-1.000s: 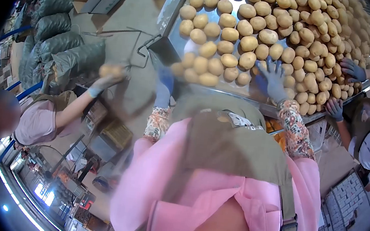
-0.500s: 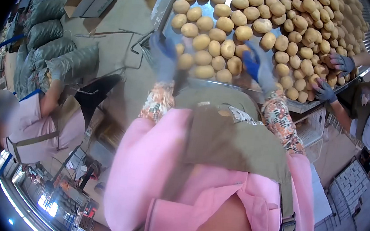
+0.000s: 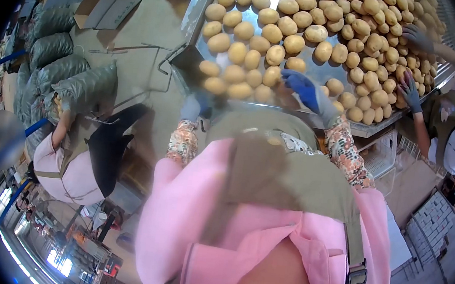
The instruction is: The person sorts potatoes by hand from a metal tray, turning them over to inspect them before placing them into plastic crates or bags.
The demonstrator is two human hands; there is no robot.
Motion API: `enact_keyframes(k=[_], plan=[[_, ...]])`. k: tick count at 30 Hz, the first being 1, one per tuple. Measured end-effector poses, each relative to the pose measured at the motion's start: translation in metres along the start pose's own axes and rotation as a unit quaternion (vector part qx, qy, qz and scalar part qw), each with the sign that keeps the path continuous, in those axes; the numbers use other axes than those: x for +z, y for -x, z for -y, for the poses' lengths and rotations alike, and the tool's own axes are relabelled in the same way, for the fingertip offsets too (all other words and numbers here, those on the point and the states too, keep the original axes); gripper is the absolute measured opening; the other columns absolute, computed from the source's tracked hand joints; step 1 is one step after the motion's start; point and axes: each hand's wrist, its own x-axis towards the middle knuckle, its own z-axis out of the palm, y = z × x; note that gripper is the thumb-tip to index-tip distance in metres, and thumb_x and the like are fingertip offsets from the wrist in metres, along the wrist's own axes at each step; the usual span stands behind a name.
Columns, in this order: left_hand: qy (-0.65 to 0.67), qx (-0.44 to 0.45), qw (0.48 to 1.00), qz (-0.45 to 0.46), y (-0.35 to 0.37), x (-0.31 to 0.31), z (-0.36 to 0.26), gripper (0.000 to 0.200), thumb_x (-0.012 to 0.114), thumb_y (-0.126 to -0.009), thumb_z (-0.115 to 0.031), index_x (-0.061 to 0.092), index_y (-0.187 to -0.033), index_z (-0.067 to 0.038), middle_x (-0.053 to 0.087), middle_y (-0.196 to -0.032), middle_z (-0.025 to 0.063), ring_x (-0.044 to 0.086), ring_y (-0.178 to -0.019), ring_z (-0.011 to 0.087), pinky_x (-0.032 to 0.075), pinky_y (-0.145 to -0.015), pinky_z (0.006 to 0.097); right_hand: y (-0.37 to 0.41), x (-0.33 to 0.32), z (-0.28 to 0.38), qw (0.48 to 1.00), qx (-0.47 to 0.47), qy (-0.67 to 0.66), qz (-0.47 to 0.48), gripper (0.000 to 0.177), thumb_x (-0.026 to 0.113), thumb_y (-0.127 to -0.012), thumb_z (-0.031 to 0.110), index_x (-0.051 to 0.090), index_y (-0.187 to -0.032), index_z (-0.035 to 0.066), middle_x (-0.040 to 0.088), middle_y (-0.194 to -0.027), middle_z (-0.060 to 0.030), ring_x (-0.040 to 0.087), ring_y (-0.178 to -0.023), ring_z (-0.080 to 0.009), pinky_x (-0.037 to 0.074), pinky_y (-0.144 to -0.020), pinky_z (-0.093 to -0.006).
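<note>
Steel-topped bench [image 3: 200,3] with a raised rim fills the top of the view, seen from above over my pink top and olive apron. It holds pale yellow potatoes [image 3: 273,33]. They lie one deep on the near left with bare metal between them, and are packed tight toward the far right.

My right hand [image 3: 306,91], in a blue glove, lies over the near edge of the bench with its fingers pointing left, just beside a round potato [image 3: 333,87]. Something brown shows under the palm, but I cannot tell whether the hand grips it or is loose. My left hand [image 3: 194,106], gloved and blurred, hangs below the bench's near left corner, and I cannot tell its grip.

Between the two hands is an oval potato [image 3: 240,90] in the front row. It lies flat, with its long axis running left to right along the bench's near edge.

To my right, a co-worker's gloved hand [image 3: 410,90] is on the potatoes. On the floor to my left stand an open cardboard box [image 3: 108,1], whose inside I cannot see, and bulging grey-green sacks [image 3: 55,41]. Another person [image 3: 70,164] is bent over beside them.
</note>
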Motion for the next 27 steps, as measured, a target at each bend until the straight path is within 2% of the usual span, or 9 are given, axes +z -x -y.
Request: enact_keyframes(k=[1,3,5,8,14,16,20,24,27], plan=[[0.185,0.060,0.976,-0.098,-0.030,0.013,0.022,0.047,0.053,-0.092,-0.034,0.054,-0.122,0.002,0.052,-0.128,0.0223,0.051,-0.118,0.0328,0.039,-0.101,0.0431,-0.005,-0.015,-0.025,0.993,-0.064,0.051,-0.083,0.051,0.058,-0.089,0.033,0.050,-0.129,0.002,0.058,-0.125,-0.0146,0.054,-0.117,-0.0261,0.042,-0.097,-0.0355],[0.086,0.264,0.861,-0.426,-0.027,-0.010,-0.055,0.035,0.056,-0.092,-0.018,0.053,-0.119,0.006,0.052,-0.123,0.0233,0.051,-0.117,0.0290,0.043,-0.096,0.0375,0.001,-0.029,-0.046,0.956,-0.073,0.200,-0.204,0.049,0.058,-0.088,0.032,0.052,-0.129,0.004,0.057,-0.125,-0.0165,0.054,-0.117,-0.0290,0.042,-0.097,-0.0373],[0.141,0.286,0.865,-0.386,-0.004,-0.050,-0.144,0.034,0.056,-0.092,-0.013,0.052,-0.120,0.007,0.051,-0.124,0.0224,0.049,-0.120,0.0287,0.044,-0.095,0.0370,0.012,-0.042,-0.102,0.823,-0.057,0.473,-0.309,0.047,0.057,-0.086,0.029,0.055,-0.128,0.009,0.056,-0.125,-0.0197,0.051,-0.118,-0.0358,0.038,-0.101,-0.0429],[0.048,0.468,0.837,-0.281,-0.040,-0.080,-0.220,0.036,0.060,-0.090,-0.017,0.056,-0.124,-0.005,0.052,-0.129,0.0173,0.058,-0.109,0.0355,0.044,-0.096,0.0371,0.032,-0.019,-0.081,0.820,-0.074,0.517,-0.235,0.048,0.055,-0.086,0.031,0.054,-0.129,0.011,0.056,-0.126,-0.0198,0.050,-0.120,-0.0355,0.033,-0.105,-0.0448],[-0.365,0.315,0.864,-0.147,-0.112,-0.067,-0.300,0.069,0.067,-0.076,-0.047,0.041,-0.138,-0.031,0.032,-0.149,0.0090,0.015,-0.139,0.0469,0.023,-0.109,0.0611,0.024,-0.014,-0.062,0.849,-0.013,0.468,-0.243,0.042,0.051,-0.091,0.029,0.055,-0.127,0.009,0.059,-0.124,-0.0169,0.055,-0.116,-0.0282,0.036,-0.103,-0.0425],[-0.283,0.301,0.902,-0.128,-0.127,-0.061,-0.307,0.068,0.064,-0.077,-0.051,0.041,-0.137,-0.029,0.035,-0.146,0.0106,0.022,-0.138,0.0443,0.026,-0.107,0.0613,0.026,-0.018,-0.033,0.962,-0.016,0.166,-0.218,0.037,0.050,-0.094,0.026,0.057,-0.125,0.005,0.062,-0.117,-0.0133,0.059,-0.105,-0.0170,0.045,-0.093,-0.0323],[-0.326,0.290,0.890,-0.131,-0.116,-0.045,-0.291,0.062,0.062,-0.077,-0.051,0.048,-0.133,-0.027,0.038,-0.143,0.0139,0.040,-0.129,0.0356,0.033,-0.106,0.0499,-0.010,-0.057,-0.007,0.931,-0.072,-0.178,-0.311,0.035,0.055,-0.094,0.023,0.059,-0.120,0.000,0.064,-0.107,-0.0098,0.058,-0.099,-0.0131,0.047,-0.085,-0.0263],[-0.393,0.303,0.863,-0.098,-0.068,-0.045,-0.295,0.064,0.065,-0.075,-0.050,0.050,-0.132,-0.023,0.044,-0.139,0.0146,0.043,-0.125,0.0371,0.035,-0.105,0.0471,-0.058,-0.096,-0.004,0.810,-0.195,0.254,-0.491,0.037,0.055,-0.091,0.025,0.058,-0.123,0.006,0.063,-0.113,-0.0174,0.060,-0.105,-0.0293,0.045,-0.093,-0.0338],[-0.277,0.346,0.897,-0.008,-0.048,-0.050,-0.292,0.048,0.068,-0.077,-0.038,0.060,-0.116,-0.011,0.062,-0.116,0.0143,0.055,-0.111,0.0336,0.042,-0.095,0.0421,-0.069,-0.056,-0.028,0.711,-0.008,0.605,-0.357,0.057,0.050,-0.092,0.034,0.035,-0.144,0.016,0.037,-0.145,-0.0173,0.033,-0.135,-0.0354,0.018,-0.113,-0.0518]])
